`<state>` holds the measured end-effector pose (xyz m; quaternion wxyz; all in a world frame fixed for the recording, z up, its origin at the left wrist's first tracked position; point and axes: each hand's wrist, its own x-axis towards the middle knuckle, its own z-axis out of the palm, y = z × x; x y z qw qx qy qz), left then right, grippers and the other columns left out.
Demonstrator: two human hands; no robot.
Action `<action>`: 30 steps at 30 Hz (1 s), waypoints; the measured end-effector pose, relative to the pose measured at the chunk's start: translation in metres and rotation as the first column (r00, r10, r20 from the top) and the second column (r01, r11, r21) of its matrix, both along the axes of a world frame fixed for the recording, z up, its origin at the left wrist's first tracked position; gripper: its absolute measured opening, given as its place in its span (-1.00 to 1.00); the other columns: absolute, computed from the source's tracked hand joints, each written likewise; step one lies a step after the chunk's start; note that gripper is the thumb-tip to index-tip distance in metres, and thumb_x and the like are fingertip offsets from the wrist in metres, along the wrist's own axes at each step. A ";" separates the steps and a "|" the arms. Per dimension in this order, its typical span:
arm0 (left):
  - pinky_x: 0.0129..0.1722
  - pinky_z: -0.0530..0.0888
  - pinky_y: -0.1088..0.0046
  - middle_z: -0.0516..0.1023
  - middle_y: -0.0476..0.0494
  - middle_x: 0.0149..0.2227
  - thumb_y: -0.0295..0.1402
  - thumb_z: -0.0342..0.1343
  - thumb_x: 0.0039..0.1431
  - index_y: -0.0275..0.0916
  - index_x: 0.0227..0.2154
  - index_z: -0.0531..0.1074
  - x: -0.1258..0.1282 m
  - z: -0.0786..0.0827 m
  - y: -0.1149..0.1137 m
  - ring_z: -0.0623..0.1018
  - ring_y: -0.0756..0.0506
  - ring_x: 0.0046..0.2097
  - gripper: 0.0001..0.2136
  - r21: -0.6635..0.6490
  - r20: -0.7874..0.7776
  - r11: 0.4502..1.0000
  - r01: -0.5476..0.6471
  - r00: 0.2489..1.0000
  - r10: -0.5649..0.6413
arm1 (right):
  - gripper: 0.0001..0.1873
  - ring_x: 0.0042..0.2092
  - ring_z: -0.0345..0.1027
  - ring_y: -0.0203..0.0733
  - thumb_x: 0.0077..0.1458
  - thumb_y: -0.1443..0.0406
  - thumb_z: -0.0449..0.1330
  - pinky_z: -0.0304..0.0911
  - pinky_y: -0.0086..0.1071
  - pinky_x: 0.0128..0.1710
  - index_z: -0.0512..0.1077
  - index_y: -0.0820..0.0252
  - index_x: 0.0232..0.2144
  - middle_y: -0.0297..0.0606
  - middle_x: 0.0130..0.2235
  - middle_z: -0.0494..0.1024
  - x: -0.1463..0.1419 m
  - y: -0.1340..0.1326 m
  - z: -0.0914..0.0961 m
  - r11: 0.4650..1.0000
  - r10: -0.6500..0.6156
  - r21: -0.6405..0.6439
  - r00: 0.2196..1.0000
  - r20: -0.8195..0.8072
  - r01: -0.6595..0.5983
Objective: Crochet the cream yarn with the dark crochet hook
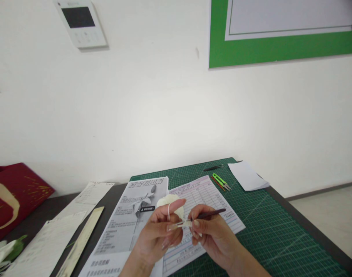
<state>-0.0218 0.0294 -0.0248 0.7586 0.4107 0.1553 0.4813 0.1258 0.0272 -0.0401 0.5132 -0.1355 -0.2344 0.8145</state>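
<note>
My right hand [215,232] grips a crochet hook [213,213] by its dark handle, the metal shaft pointing left. A small piece of cream crochet work [188,223] sits at the hook's front end, between the fingertips of both hands. My left hand [153,234] is closed in a pinch beside it, thumb against fingers, with a strand of yarn [168,212] looped round the raised index finger. Just behind the left hand lies a cream ball of yarn [168,199], partly covered by the fingers. The hook's very tip is too small to make out.
Printed sheets [112,227] and a table chart [205,192] lie on a green cutting mat [268,231]. Green thread snips [219,179], black tweezers [213,168] and white paper [247,177] are behind. At left are a ruler [83,242], handwritten pages [60,231] and a red bag [22,184].
</note>
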 end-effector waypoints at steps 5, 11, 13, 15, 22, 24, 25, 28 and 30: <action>-0.72 0.05 0.60 0.00 0.21 -0.83 -0.42 0.17 -0.07 -0.18 -0.09 0.49 0.001 -0.004 -0.001 -0.04 0.16 -0.77 -0.61 0.036 0.061 0.999 0.034 0.997 -0.036 | -0.84 -0.67 0.34 -0.43 -0.30 0.43 0.44 0.40 -0.59 -0.65 0.54 0.29 -0.56 -0.38 -0.65 0.51 -0.001 -0.003 0.001 1.000 0.006 0.022 1.000 -0.009 -0.006; -0.66 0.16 0.57 0.23 0.12 -0.71 -0.42 0.23 -0.06 -0.20 -0.05 0.46 -0.005 -0.005 0.000 0.16 0.13 -0.70 -0.58 0.033 -0.078 0.997 0.075 0.994 -0.072 | -0.86 -0.65 0.39 -0.40 -0.29 0.45 0.43 0.40 -0.57 -0.63 0.55 0.27 -0.57 -0.37 -0.60 0.54 0.003 -0.003 0.004 0.996 -0.034 0.085 0.999 0.030 0.032; -0.61 0.22 0.54 0.35 0.03 -0.64 -0.42 0.27 -0.09 -0.24 -0.04 0.45 -0.006 -0.004 0.000 0.27 0.09 -0.64 -0.54 0.038 -0.130 0.996 0.085 0.988 -0.080 | -0.86 -0.64 0.43 -0.35 -0.30 0.45 0.43 0.39 -0.56 -0.64 0.55 0.26 -0.58 -0.35 -0.60 0.55 0.002 -0.004 0.007 0.993 -0.034 0.113 0.999 0.028 0.031; -0.56 0.27 0.48 0.43 -0.04 -0.62 -0.39 0.28 -0.09 -0.26 -0.03 0.44 -0.005 -0.004 -0.001 0.36 0.04 -0.61 -0.53 0.051 -0.151 0.995 0.083 0.986 -0.075 | -0.87 -0.62 0.45 -0.32 -0.30 0.44 0.43 0.38 -0.56 -0.63 0.55 0.25 -0.59 -0.34 -0.60 0.56 0.001 -0.005 0.010 0.990 -0.039 0.137 0.999 0.020 0.035; -0.49 0.42 0.35 0.38 0.04 -0.63 -0.45 0.23 -0.06 -0.17 -0.13 0.51 -0.001 -0.003 0.000 0.34 0.05 -0.64 -0.65 0.040 -0.071 0.999 -0.010 0.997 0.013 | -0.86 -0.63 0.38 -0.40 -0.31 0.43 0.43 0.37 -0.58 -0.62 0.55 0.26 -0.59 -0.37 -0.61 0.53 0.002 -0.004 0.008 0.993 -0.060 0.110 0.996 0.070 0.052; -0.49 0.44 0.34 0.36 0.04 -0.66 -0.43 0.23 -0.07 -0.15 -0.14 0.52 0.002 -0.002 -0.001 0.31 0.03 -0.62 -0.65 0.028 -0.026 0.999 -0.038 0.999 0.038 | -0.85 -0.63 0.36 -0.42 -0.32 0.43 0.43 0.39 -0.57 -0.62 0.55 0.26 -0.58 -0.38 -0.61 0.52 0.002 -0.004 0.008 0.994 -0.050 0.105 0.997 0.063 0.043; -0.50 0.44 0.34 0.35 0.03 -0.68 -0.42 0.22 -0.08 -0.13 -0.14 0.52 0.004 -0.002 -0.002 0.31 0.02 -0.60 -0.65 0.021 -0.003 0.998 -0.051 0.999 0.051 | -0.86 -0.63 0.35 -0.42 -0.31 0.43 0.43 0.39 -0.57 -0.62 0.55 0.26 -0.58 -0.38 -0.61 0.52 0.002 -0.004 0.008 0.994 -0.047 0.106 0.997 0.057 0.040; -0.52 0.46 0.36 0.34 0.00 -0.70 -0.43 0.19 -0.08 -0.12 -0.15 0.53 0.009 -0.001 -0.005 0.33 -0.05 -0.52 -0.64 -0.003 0.056 0.996 -0.093 0.994 0.093 | -0.87 -0.61 0.37 -0.41 -0.29 0.43 0.42 0.38 -0.58 -0.62 0.55 0.25 -0.58 -0.39 -0.59 0.53 0.000 -0.003 0.009 0.991 -0.053 0.122 0.998 0.045 0.047; -0.55 0.45 0.40 0.33 -0.02 -0.70 -0.48 0.14 -0.09 -0.15 -0.14 0.53 0.012 0.000 -0.007 0.37 -0.08 -0.47 -0.63 -0.025 0.078 0.992 -0.123 0.989 0.124 | -0.87 -0.59 0.39 -0.39 -0.29 0.43 0.42 0.38 -0.57 -0.62 0.54 0.24 -0.59 -0.39 -0.57 0.53 -0.001 -0.003 0.009 0.989 -0.069 0.137 0.996 0.052 0.062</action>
